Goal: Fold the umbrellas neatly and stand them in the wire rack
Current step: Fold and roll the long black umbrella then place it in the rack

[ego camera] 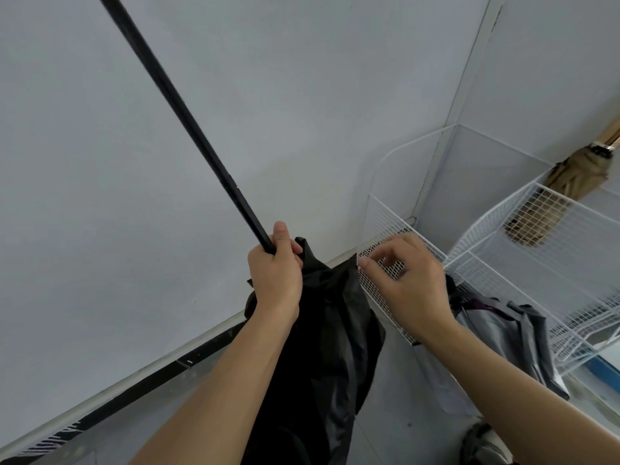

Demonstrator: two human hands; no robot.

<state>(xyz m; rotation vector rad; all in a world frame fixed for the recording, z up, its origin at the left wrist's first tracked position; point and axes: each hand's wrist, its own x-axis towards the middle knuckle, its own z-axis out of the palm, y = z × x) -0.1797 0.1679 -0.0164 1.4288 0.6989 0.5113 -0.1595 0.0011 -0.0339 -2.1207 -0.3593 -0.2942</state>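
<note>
A black umbrella [328, 330] hangs between my arms, its loose canopy drooping downward and its long black shaft [188, 122] running up to the top left. My left hand [275, 273] grips the shaft where it meets the fabric. My right hand [409, 283] pinches a corner of the black canopy with thumb and forefinger, close in front of the white wire rack [550, 250]. A tan folded umbrella [550, 203] stands in the rack's far compartment. A grey umbrella [510, 333] leans beside the rack, partly hidden behind my right forearm.
Pale grey walls meet in a corner behind the rack. A black baseboard strip [141, 384] runs along the floor at the lower left. A shoe [483, 444] shows at the bottom right. A blue edge [600, 370] lies under the rack.
</note>
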